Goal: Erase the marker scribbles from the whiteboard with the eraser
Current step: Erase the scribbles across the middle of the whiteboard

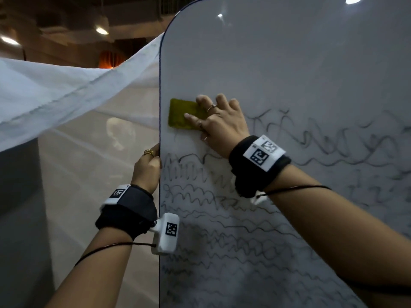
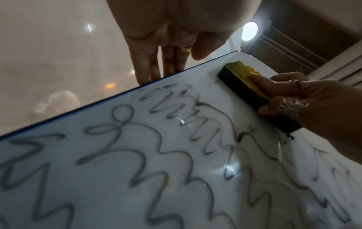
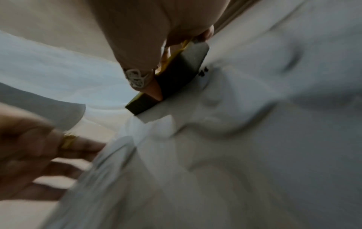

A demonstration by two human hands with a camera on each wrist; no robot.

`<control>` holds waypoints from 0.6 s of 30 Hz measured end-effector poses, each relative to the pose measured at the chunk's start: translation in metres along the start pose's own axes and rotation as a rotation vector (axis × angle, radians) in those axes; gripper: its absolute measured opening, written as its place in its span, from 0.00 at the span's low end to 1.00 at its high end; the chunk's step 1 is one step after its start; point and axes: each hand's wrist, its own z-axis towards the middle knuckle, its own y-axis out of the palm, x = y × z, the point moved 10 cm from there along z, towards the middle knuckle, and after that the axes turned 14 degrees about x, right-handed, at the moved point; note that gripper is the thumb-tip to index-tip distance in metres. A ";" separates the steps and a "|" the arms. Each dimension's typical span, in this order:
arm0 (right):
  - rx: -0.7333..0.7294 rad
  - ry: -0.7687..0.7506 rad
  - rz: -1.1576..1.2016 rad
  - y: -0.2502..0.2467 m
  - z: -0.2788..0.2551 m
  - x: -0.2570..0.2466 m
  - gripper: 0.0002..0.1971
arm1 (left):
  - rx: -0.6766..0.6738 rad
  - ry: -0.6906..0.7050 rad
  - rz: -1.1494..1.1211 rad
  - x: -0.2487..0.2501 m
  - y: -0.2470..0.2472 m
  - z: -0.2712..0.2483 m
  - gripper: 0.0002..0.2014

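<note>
A tall whiteboard (image 1: 289, 70) stands upright, its left edge running down the middle of the head view. Grey wavy marker scribbles (image 1: 222, 230) cover its lower half; the upper part is bare. My right hand (image 1: 219, 122) grips a yellow-backed eraser (image 1: 181, 114) with black felt (image 2: 240, 93) and presses it flat on the board near the left edge, just above the top scribble line (image 2: 176, 111). My left hand (image 1: 148, 165) holds the board's left edge, with its fingers (image 2: 154, 66) behind the board. The right wrist view is blurred, but the eraser (image 3: 176, 74) shows there under the right hand's fingers (image 3: 141, 77).
A white translucent sheet (image 1: 55, 90) hangs to the left of the board, draped from its upper edge. Behind the sheet there is a dim room with ceiling lights (image 1: 101, 30). Black cables (image 1: 106, 247) run along both forearms from the wrist cameras.
</note>
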 end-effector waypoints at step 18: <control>0.308 -0.010 0.114 -0.009 -0.033 0.019 0.17 | 0.164 0.068 -0.063 0.014 0.005 -0.015 0.27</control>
